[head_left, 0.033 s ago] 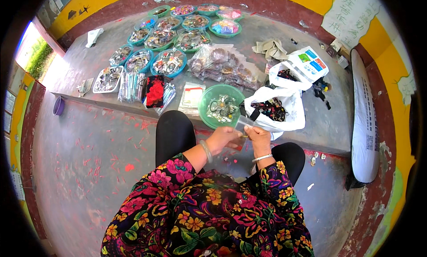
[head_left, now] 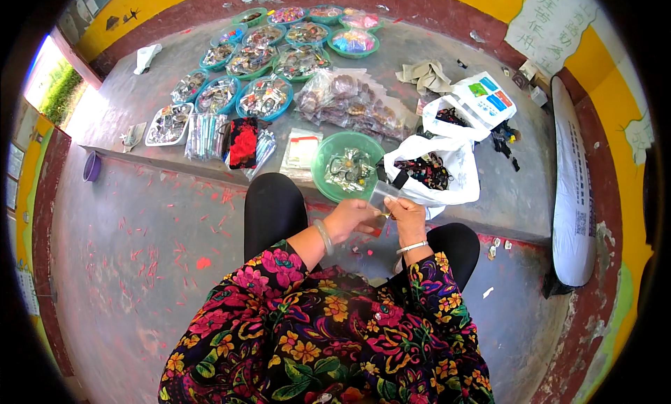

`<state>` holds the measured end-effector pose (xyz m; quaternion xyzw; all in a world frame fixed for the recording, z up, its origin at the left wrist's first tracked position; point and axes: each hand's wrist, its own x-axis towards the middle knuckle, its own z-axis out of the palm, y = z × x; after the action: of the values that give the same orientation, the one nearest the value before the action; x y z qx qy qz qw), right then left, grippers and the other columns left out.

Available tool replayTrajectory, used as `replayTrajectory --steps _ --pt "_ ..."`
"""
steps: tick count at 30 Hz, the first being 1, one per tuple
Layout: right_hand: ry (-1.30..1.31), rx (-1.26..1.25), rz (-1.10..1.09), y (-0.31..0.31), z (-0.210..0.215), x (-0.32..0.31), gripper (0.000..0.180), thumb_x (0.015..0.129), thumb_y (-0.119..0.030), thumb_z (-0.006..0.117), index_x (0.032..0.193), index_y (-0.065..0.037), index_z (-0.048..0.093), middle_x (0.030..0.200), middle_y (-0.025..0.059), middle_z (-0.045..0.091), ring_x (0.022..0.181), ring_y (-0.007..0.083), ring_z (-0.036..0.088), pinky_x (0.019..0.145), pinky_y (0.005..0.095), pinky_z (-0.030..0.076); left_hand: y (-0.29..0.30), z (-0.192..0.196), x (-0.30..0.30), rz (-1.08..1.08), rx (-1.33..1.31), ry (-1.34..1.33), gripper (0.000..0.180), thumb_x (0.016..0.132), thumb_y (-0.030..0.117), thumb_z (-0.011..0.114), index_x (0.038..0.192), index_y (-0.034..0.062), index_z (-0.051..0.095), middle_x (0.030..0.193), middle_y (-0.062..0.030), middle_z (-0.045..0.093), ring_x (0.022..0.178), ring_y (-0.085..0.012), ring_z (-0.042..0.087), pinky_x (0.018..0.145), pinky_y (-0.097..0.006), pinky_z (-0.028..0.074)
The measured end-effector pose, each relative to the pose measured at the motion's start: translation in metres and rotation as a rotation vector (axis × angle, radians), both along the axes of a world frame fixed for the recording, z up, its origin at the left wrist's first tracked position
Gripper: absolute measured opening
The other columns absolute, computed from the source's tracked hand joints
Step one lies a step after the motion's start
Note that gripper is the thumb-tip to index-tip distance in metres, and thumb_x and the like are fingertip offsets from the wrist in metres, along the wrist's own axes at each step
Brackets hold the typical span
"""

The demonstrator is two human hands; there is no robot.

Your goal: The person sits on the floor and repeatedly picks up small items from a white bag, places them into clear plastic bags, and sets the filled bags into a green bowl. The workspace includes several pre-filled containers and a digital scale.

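My left hand [head_left: 353,217] and right hand [head_left: 405,213] stay pinched together on small clear packet [head_left: 381,194] beside green bowl [head_left: 328,168]; I see nothing shifted on surface [head_left: 510,187].

Setting as we see it: grey concrete floor [head_left: 140,264], flecked with red scraps, stepping up to a raised concrete platform [head_left: 517,187]. We note walls painted yellow above a dark red base band [head_left: 433,2], a white paper poster [head_left: 549,19] upper right, and bright daylight with greenery through an opening [head_left: 52,89] at left.
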<state>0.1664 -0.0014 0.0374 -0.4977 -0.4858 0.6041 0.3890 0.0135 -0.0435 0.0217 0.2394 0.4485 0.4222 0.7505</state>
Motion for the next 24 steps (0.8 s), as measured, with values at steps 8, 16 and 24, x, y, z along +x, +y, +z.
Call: replayTrajectory --steps 8,16,24 --pt "0.004 -0.024 0.000 0.005 0.000 0.003 0.013 0.076 -0.012 0.067 0.076 0.001 0.065 0.059 -0.0041 0.050 0.050 0.0036 0.042 0.043 0.0201 0.031 0.000 0.012 -0.004 -0.091 0.058 -0.036 0.022 0.082 0.015 0.060 0.099 0.0009 0.057 0.093 -0.0063 0.061 0.079 -0.0161 0.060 0.070 -0.027 0.050" --pt "0.267 -0.141 0.146 -0.001 -0.007 -0.005 0.011 0.079 -0.008 0.062 0.083 0.003 0.064 0.075 0.0033 0.059 0.060 0.0076 0.050 0.049 0.0207 0.038 0.004 -0.005 -0.001 -0.055 0.147 0.011 0.029 0.079 0.020 0.064 0.101 0.0024 0.057 0.092 -0.0077 0.061 0.078 -0.0138 0.059 0.072 -0.025 0.045" --pt "0.308 -0.284 0.179 -0.001 -0.003 0.002 0.014 0.080 -0.009 0.061 0.085 0.003 0.064 0.075 0.0052 0.061 0.061 0.0104 0.053 0.049 0.0219 0.041 -0.001 0.014 0.002 -0.087 0.046 0.008 0.021 0.079 0.016 0.062 0.092 0.0002 0.059 0.079 -0.0083 0.063 0.069 -0.0133 0.059 0.061 -0.025 0.045"
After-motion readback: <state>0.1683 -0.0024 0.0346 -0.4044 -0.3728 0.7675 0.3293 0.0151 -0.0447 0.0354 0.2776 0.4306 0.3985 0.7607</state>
